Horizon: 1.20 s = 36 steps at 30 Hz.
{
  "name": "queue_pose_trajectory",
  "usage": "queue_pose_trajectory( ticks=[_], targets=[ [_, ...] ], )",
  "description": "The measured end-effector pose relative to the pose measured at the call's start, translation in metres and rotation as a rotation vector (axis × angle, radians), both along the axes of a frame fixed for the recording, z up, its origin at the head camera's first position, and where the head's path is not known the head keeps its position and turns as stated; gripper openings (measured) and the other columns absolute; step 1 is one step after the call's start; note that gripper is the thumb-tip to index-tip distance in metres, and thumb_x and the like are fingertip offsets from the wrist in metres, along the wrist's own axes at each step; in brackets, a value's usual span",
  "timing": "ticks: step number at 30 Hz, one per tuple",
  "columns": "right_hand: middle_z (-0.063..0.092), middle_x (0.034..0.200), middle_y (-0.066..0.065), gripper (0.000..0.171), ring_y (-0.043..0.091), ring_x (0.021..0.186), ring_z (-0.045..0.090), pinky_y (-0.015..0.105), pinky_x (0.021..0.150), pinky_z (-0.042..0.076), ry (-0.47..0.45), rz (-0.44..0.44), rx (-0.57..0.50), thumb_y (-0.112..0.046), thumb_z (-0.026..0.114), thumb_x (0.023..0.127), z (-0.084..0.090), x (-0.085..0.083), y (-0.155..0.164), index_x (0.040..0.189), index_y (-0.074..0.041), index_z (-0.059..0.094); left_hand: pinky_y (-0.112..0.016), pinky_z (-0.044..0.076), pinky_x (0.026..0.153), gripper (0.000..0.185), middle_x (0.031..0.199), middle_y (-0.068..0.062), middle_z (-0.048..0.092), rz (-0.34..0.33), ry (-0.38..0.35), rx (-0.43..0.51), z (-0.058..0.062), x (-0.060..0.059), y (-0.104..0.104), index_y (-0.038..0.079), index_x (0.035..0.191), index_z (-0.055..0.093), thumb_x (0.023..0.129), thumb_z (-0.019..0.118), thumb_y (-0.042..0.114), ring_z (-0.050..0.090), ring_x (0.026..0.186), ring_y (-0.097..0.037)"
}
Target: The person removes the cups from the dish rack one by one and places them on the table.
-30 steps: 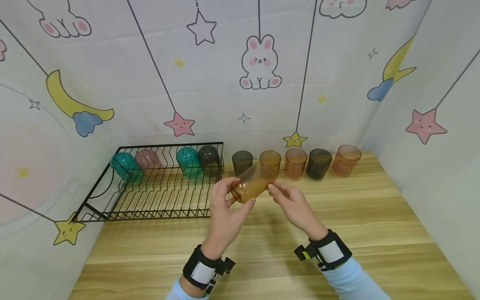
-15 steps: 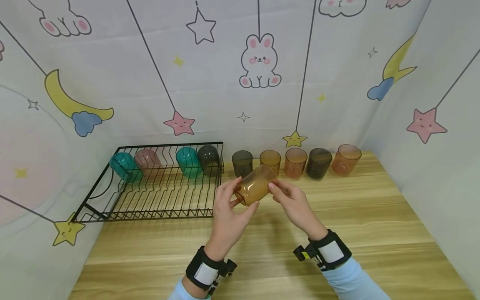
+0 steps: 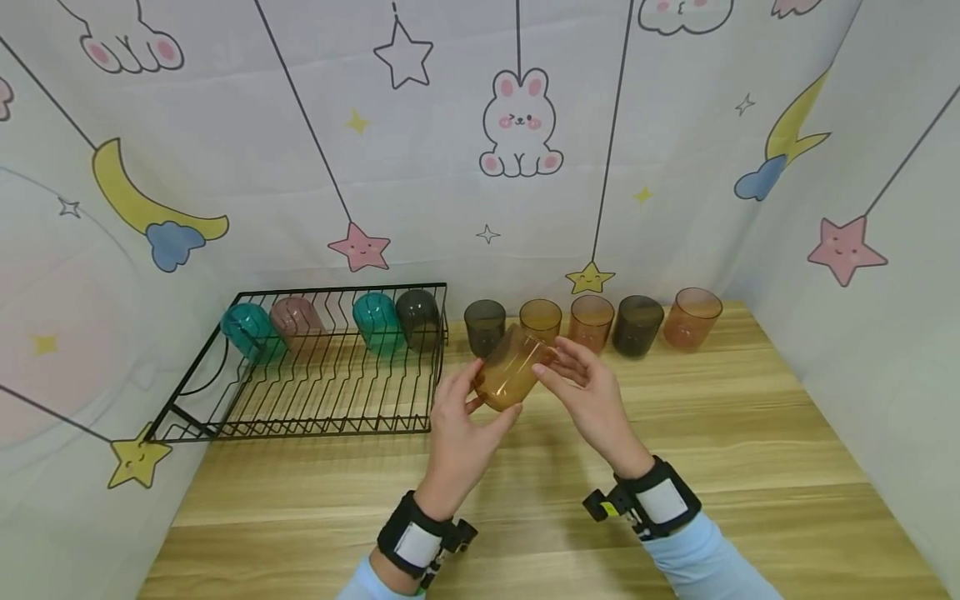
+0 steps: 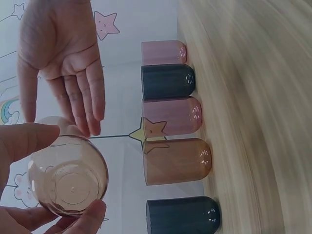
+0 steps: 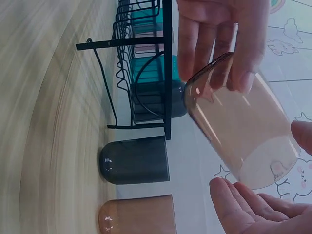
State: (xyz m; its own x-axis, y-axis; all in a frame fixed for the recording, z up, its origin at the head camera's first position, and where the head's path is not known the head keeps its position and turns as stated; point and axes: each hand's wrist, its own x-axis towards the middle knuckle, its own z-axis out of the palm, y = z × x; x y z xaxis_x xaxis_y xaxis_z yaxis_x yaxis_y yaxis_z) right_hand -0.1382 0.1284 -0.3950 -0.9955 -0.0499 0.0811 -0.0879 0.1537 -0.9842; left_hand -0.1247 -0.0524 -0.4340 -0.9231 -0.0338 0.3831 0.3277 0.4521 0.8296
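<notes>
An amber see-through tumbler (image 3: 512, 377) is held up, tilted, above the wooden table. My left hand (image 3: 463, 429) grips its rounded base end, the thumb on one side and fingers on the other, as the left wrist view shows. At the tumbler's upper mouth is my right hand (image 3: 592, 396), thumb and fingers spread around the rim. In the right wrist view the right fingers (image 5: 239, 200) stand just off the glass, while the thumb (image 5: 303, 136) is right at its edge.
A black wire rack (image 3: 191, 422) at the left holds two teal tumblers, a pink one (image 3: 296, 317) and a dark one (image 3: 417, 321). Several upright tumblers line the back of the table: dark grey (image 3: 485, 325), amber (image 3: 541, 315), pinkish (image 3: 592, 321), dark (image 3: 637, 325) and pink (image 3: 692, 321).
The amber tumbler has turned in my left hand and tilts more steeply. My left hand has shifted slightly right. The right fingers have opened wider at the tumbler's upper end.
</notes>
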Motion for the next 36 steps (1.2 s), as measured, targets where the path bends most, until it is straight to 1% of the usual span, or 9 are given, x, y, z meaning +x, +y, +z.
queue_pose_trajectory(
  ticks=[3,8,12,17,22,26,29,32,36],
  targets=[
    [0.053,0.132,0.012,0.066,0.028,0.118,0.054,0.041,0.093,0.050,0.001,-0.005,-0.045,-0.030,0.071,0.081,0.000,-0.001,0.000,0.137,-0.011,0.041,-0.025,0.053,0.086,0.074,0.123,-0.005,0.045,-0.006,-0.009,0.010,-0.002,0.000,0.002,0.009,0.134,0.046,0.071,0.080,0.026,0.049,0.111,-0.015],
    [0.052,0.131,0.007,0.072,0.025,0.117,0.056,0.036,0.089,0.052,-0.013,0.004,-0.106,-0.031,0.076,0.076,-0.011,-0.007,-0.001,0.137,-0.015,0.041,-0.024,0.053,0.086,0.074,0.122,-0.008,0.046,0.001,-0.013,0.007,-0.005,0.000,0.004,0.011,0.134,0.045,0.070,0.081,0.025,0.051,0.111,-0.017],
    [0.053,0.129,0.006,0.075,0.023,0.116,0.055,0.032,0.090,0.052,-0.017,0.016,-0.133,-0.032,0.077,0.075,-0.015,-0.011,-0.004,0.137,-0.013,0.041,-0.026,0.054,0.085,0.074,0.122,-0.010,0.047,-0.006,-0.001,0.013,-0.007,-0.001,0.006,0.009,0.133,0.045,0.070,0.081,0.025,0.052,0.110,-0.020],
    [0.055,0.124,0.003,0.073,0.022,0.116,0.053,0.027,0.092,0.051,-0.026,0.032,-0.136,-0.032,0.078,0.073,-0.013,-0.010,-0.009,0.135,-0.011,0.045,-0.027,0.054,0.085,0.073,0.121,-0.009,0.048,-0.009,0.008,0.017,-0.010,-0.001,0.007,0.010,0.132,0.045,0.070,0.080,0.025,0.052,0.111,-0.020],
    [0.055,0.124,0.001,0.069,0.023,0.114,0.054,0.032,0.093,0.050,-0.011,0.034,-0.125,-0.032,0.079,0.071,-0.013,-0.009,-0.011,0.131,-0.016,0.049,-0.025,0.053,0.085,0.073,0.119,-0.008,0.049,-0.005,0.007,0.008,-0.012,-0.001,0.009,0.010,0.132,0.046,0.070,0.081,0.025,0.054,0.110,-0.019],
    [0.054,0.125,0.003,0.069,0.027,0.113,0.055,0.038,0.090,0.052,0.006,0.038,-0.115,-0.029,0.080,0.071,-0.006,-0.005,-0.015,0.131,-0.018,0.047,-0.026,0.054,0.083,0.073,0.116,-0.007,0.052,-0.004,0.031,-0.006,-0.013,-0.001,0.010,0.009,0.130,0.047,0.069,0.082,0.025,0.057,0.108,-0.020],
    [0.054,0.126,0.008,0.070,0.033,0.112,0.056,0.043,0.090,0.051,0.021,0.039,-0.104,-0.022,0.079,0.072,0.002,0.001,-0.017,0.132,-0.011,0.044,-0.025,0.054,0.083,0.072,0.117,-0.005,0.053,-0.001,0.038,-0.030,-0.016,-0.001,0.010,0.012,0.131,0.046,0.069,0.081,0.027,0.056,0.108,-0.018],
    [0.055,0.126,0.012,0.071,0.036,0.112,0.056,0.048,0.091,0.050,0.050,0.027,-0.084,-0.018,0.079,0.073,0.005,0.004,-0.019,0.132,-0.006,0.042,-0.026,0.054,0.084,0.071,0.119,-0.001,0.053,0.000,0.031,-0.061,-0.018,-0.001,0.010,0.015,0.131,0.046,0.071,0.080,0.030,0.055,0.110,-0.015],
    [0.055,0.126,0.013,0.073,0.035,0.112,0.056,0.050,0.089,0.050,0.071,0.006,-0.039,-0.017,0.079,0.072,0.005,0.005,-0.020,0.134,-0.007,0.042,-0.030,0.054,0.086,0.073,0.120,0.000,0.053,0.001,0.028,-0.117,-0.019,-0.002,0.010,0.015,0.133,0.044,0.071,0.079,0.033,0.054,0.112,-0.014]
  ],
)
